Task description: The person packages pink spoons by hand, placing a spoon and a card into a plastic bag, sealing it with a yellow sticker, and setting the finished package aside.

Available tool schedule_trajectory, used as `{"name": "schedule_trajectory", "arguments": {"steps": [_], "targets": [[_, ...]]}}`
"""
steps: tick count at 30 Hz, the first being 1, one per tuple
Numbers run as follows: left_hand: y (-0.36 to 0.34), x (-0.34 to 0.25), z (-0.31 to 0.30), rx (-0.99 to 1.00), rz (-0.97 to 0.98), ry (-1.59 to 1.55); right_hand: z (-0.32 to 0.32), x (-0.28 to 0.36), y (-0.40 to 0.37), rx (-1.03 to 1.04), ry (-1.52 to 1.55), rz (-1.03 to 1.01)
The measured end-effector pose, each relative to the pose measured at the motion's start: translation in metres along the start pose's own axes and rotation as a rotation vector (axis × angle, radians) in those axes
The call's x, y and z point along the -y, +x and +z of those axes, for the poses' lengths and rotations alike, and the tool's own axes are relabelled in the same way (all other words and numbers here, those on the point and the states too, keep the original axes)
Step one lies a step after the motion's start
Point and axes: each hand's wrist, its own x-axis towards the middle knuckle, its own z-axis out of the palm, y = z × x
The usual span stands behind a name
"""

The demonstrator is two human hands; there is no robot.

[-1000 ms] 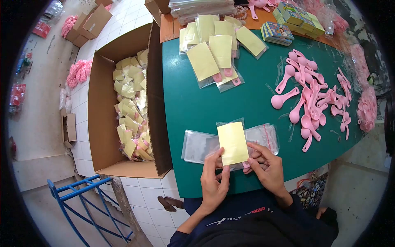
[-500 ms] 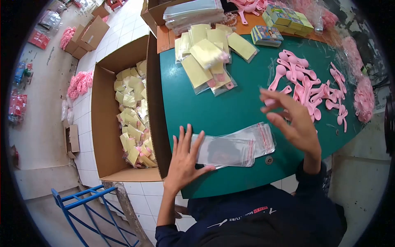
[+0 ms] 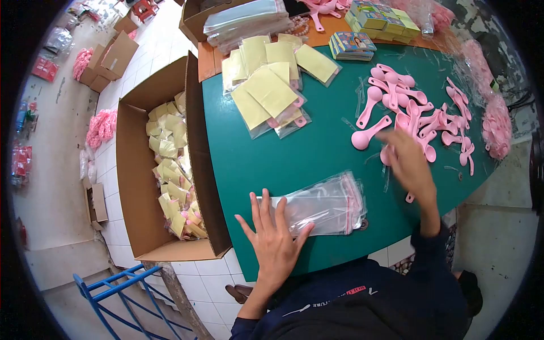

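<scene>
My left hand (image 3: pixel 274 243) lies with its fingers spread on the left end of a stack of clear plastic bags (image 3: pixel 323 208) on the green table (image 3: pixel 249 158). The bags' sealing strips point right. My right hand (image 3: pixel 409 164) is over the near left part of a pile of pink spoons (image 3: pixel 416 116); its fingers are blurred and partly bent, so any hold is unclear. One pink spoon (image 3: pixel 371 133) lies just left of its fingertips. Farther back, packets with yellow cards (image 3: pixel 272 90) overlap in a heap.
A tall cardboard box (image 3: pixel 153 198) holding many packed yellow cards stands against the table's left edge. At the back are stacked plastic sleeves (image 3: pixel 246 22) and small printed boxes (image 3: pixel 352 45). A blue metal frame (image 3: pixel 122 289) stands lower left.
My right hand has moved down onto the near side of the spoons. My left hand still rests on the bags, which now lie closer together. The whole view has shifted slightly.
</scene>
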Motion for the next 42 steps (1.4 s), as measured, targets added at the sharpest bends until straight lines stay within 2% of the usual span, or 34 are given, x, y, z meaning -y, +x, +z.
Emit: {"name": "schedule_trajectory", "arguments": {"steps": [1,4,8,11,12,14,17,18,20,22,23,24,26,29,31,32,35,37,38,42], "targets": [[0.002,-0.002,-0.004,0.009,-0.004,0.041,0.000,-0.015,0.016,-0.073,-0.052,-0.036],[0.016,0.000,-0.015,0.009,0.113,-0.042,0.005,-0.053,0.042,-0.009,-0.147,-0.272],[0.047,0.006,-0.005,-0.017,0.317,-0.246,0.007,-0.053,0.042,-0.013,-0.198,-0.289],[0.064,-0.003,0.004,0.039,0.404,-0.300,0.002,-0.033,0.030,-0.100,-0.103,-0.230],[0.068,-0.005,0.007,0.046,0.460,-0.290,-0.003,-0.023,0.028,-0.131,-0.109,-0.275],[0.081,-0.004,0.013,0.117,0.519,-0.307,-0.011,-0.002,0.014,-0.133,0.151,-0.130],[0.093,0.003,0.018,0.240,0.540,-0.523,-0.026,0.018,-0.004,-0.120,0.466,0.028],[0.095,0.003,0.014,0.268,0.521,-0.558,-0.030,0.022,-0.010,-0.108,0.560,0.081],[0.098,0.002,0.005,0.331,0.481,-0.631,-0.039,0.030,-0.018,0.011,0.492,0.014],[0.097,0.005,0.013,0.283,0.424,-0.701,-0.040,0.034,-0.023,0.166,0.316,-0.063],[0.095,0.006,0.014,0.263,0.392,-0.735,-0.036,0.034,-0.027,0.163,0.253,-0.059],[0.095,0.007,0.010,0.346,0.328,-0.709,-0.028,0.032,-0.031,0.159,0.189,-0.057],[0.095,0.012,0.006,0.351,0.335,-0.746,-0.024,0.032,-0.035,0.183,0.132,-0.019],[0.097,0.017,-0.008,0.286,0.321,-0.797,-0.026,0.033,-0.037,0.204,0.077,-0.036],[0.102,0.021,-0.015,0.184,0.300,-0.877,-0.031,0.030,-0.032,0.286,0.057,-0.066],[0.105,0.022,-0.017,0.203,0.274,-0.978,-0.034,0.028,-0.026,0.324,0.045,-0.083],[0.119,0.025,-0.033,0.395,0.151,-1.305,-0.051,0.022,0.005,0.209,0.231,-0.237],[0.131,0.022,-0.041,0.437,0.133,-1.329,-0.061,0.034,0.033,-0.018,0.204,-0.169],[0.138,0.022,-0.041,0.452,0.125,-1.325,-0.067,0.039,0.047,-0.073,0.098,-0.265],[0.148,0.031,-0.019,0.470,0.078,-1.398,-0.058,0.050,0.069,-0.058,0.106,-0.382]]}}
